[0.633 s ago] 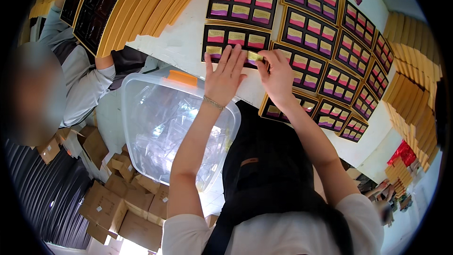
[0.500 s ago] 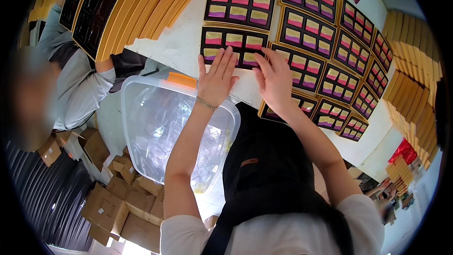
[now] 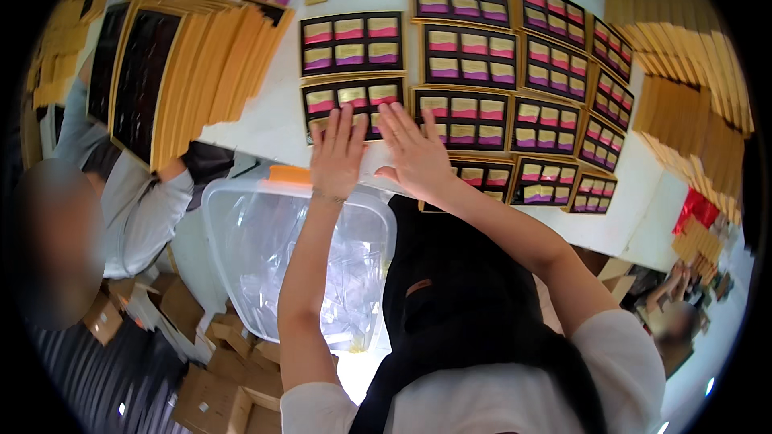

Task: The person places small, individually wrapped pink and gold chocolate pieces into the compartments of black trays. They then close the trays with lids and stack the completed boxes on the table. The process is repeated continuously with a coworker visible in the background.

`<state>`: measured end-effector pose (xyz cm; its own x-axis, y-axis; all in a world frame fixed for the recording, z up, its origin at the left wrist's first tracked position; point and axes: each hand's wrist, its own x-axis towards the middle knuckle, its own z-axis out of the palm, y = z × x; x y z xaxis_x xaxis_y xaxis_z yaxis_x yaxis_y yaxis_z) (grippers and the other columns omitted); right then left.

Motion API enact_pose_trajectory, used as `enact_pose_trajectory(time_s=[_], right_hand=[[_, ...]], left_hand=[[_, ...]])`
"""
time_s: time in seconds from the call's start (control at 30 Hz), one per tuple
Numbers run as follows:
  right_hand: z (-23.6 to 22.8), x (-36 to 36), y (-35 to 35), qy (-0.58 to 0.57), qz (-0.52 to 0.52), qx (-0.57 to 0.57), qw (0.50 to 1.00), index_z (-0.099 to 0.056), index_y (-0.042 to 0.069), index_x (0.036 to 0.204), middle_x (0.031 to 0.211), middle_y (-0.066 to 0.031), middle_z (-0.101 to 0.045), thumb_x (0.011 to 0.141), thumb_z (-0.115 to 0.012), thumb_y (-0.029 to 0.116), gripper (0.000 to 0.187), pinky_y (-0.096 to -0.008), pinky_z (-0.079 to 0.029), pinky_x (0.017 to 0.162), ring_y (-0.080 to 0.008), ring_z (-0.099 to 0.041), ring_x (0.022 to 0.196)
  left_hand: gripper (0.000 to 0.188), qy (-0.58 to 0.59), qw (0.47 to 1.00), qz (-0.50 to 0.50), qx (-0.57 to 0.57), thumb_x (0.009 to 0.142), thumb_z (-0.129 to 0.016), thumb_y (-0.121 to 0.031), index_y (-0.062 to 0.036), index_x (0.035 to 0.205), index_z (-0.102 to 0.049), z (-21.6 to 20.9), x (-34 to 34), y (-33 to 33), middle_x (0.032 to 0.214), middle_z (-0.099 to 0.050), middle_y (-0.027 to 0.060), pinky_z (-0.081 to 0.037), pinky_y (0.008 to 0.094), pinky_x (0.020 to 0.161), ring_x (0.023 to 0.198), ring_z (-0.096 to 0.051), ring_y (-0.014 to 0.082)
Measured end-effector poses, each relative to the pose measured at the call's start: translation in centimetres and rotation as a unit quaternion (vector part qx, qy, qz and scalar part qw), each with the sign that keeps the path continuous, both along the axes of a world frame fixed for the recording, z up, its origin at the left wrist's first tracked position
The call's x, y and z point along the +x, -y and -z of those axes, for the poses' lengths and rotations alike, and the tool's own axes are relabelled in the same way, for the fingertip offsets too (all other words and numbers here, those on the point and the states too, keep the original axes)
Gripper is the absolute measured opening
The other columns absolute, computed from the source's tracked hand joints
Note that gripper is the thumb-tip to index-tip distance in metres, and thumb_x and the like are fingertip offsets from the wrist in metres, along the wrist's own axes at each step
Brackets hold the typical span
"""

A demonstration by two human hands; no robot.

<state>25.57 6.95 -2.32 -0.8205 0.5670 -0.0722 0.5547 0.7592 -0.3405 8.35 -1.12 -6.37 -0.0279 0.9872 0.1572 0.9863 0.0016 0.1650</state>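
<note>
Fingers of the left hand [image 3: 336,159] and the right hand [image 3: 420,159] are held extended and slightly apart, with both palms turned down and neither hand closed around an object. The two hands are placed side by side near the centre of the frame, and the fingers are directed toward the upper edge. The left forearm is brought up almost vertically from the lower edge; the right forearm is slanted from lower right to upper left. The left fingers are laid over the lower row of the black six-piece box [image 3: 367,98], and the right fingertips are placed over its right-hand portion; whether pressure is applied cannot be told. The right thumb is pointed toward the left of the frame. The box is located just above and left of the frame centre, on the white table [image 3: 257,124]. Its long axis is set left to right, with the right end raised slightly in the frame, and its pieces are arranged in two rows of three. The upper row, gold and pink, is exposed, with the pink bands turned toward the lower edge; the lower row is largely covered by fingers. A second filled box [image 3: 351,42] is aligned directly above, its long axis nearly parallel.
</note>
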Motion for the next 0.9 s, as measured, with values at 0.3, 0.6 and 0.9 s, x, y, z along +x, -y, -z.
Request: enact_pose_trajectory(time_s=[0.3, 0.6, 0.9], right_hand=[[0.6, -1.2, 0.5, -0.039, -0.054, -0.026, 0.997, -0.037, -0.004, 0.139, 0.150, -0.0178, -0.031, 0.072, -0.072, 0.045, 0.090, -0.0522, -0.021, 0.113, -0.0342, -0.026, 0.141], [0.3, -3.8, -1.1, -0.039, -0.120, 0.037, 0.991, -0.037, -0.005, 0.138, 0.149, -0.0200, -0.032, 0.071, -0.071, 0.047, 0.091, -0.0579, -0.019, 0.112, -0.0377, -0.026, 0.140], [0.5, -5.0, -0.4, 0.014, -0.152, 0.063, 0.986, -0.029, -0.004, 0.144, 0.151, -0.0217, -0.028, 0.079, -0.067, 0.046, 0.091, -0.0534, -0.019, 0.113, -0.0353, -0.024, 0.142]], left_hand=[[0.050, 0.012, 0.998, -0.012, 0.067, 0.085, -0.059, -0.024, -0.0025, 0.130, -0.052, 0.4, -0.5, 0.2, 0.141, -0.047, 0.0147, -0.032, 0.0492, 0.109, 0.131, -0.044, 0.0326], [0.059, -0.024, 0.994, -0.095, 0.049, 0.084, -0.058, -0.034, 0.0005, 0.131, -0.051, 0.2, -0.1, 0.7, 0.144, -0.044, 0.0162, -0.028, 0.0462, 0.113, 0.136, -0.038, 0.0304], [0.057, -0.027, 0.986, -0.138, 0.090, 0.083, -0.059, -0.037, -0.0028, 0.128, -0.055, 1.2, 0.0, 2.1, 0.141, -0.048, 0.0130, -0.026, 0.0461, 0.114, 0.136, -0.039, 0.0251]])
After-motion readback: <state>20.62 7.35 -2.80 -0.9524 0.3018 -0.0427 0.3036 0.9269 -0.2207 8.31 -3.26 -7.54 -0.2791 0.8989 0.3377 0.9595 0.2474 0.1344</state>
